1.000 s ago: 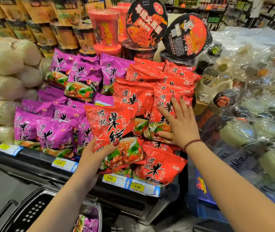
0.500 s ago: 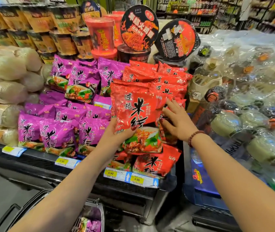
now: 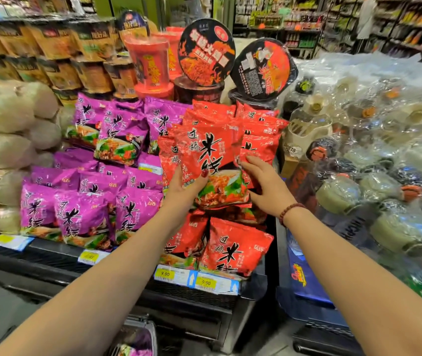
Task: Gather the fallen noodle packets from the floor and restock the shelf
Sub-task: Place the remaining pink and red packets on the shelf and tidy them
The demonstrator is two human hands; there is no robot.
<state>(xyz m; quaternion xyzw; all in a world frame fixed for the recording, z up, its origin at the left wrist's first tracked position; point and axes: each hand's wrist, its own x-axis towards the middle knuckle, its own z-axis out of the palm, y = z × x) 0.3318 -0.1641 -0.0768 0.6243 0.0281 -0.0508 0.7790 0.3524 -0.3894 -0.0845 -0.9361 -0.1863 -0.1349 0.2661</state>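
Observation:
My left hand [image 3: 182,187] grips a red noodle packet [image 3: 212,160] by its lower left edge, thumb on the front, and holds it upright against the stack of red packets [image 3: 233,249] on the shelf [image 3: 194,296]. My right hand [image 3: 263,183] is at the packet's right edge, its fingers pushed in behind it among the stacked red packets. Purple noodle packets [image 3: 83,219] fill the shelf to the left.
A basket [image 3: 137,337] with purple packets stands on the floor below my left arm. Cup and bowl noodles [image 3: 206,56] stand behind the packets. Pale wrapped rolls [image 3: 1,140] lie at the left. Plastic-wrapped jars [image 3: 374,176] crowd the right side. Yellow price tags [image 3: 197,280] line the shelf edge.
My left hand has carried the red packet up and to the right, from low in front of the shelf onto the upper red stack. My right hand shifted from flat on the stack to the packet's right edge.

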